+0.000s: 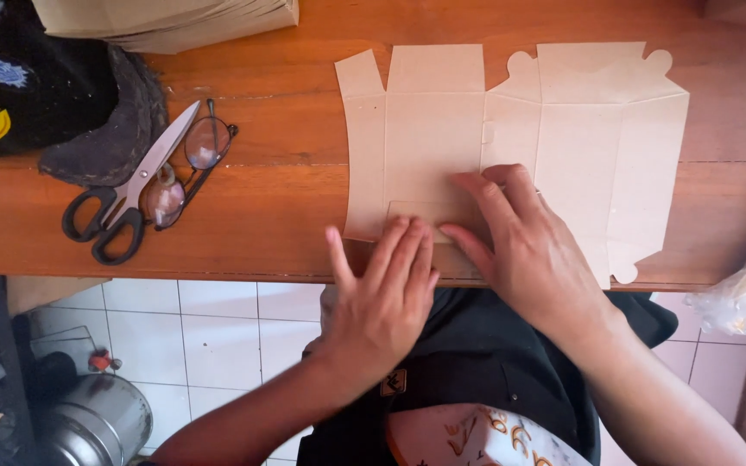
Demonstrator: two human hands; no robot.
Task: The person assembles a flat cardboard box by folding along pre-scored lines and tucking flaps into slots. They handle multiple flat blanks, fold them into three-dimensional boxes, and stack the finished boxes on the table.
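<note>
Head view: flat box blank (511, 138) lying on worktop (261, 216), near edge overhanging. Left hand (386, 298), right hand (520, 246) pressing flat on it, fingers spread, gripping nothing. Uneven pressing risking crooked crease; blank sliding off edge. Scissors (131, 198), glasses (187, 168) lying well apart.

**Wooden bench over white tile**

You're looking down on a reddish-brown wooden bench (269, 216), evenly lit, its grain running left to right. Past its near edge lies a floor (218, 328) of white tiles with dark grout. A metal pot (97, 423) stands below the bench's left end.
</note>
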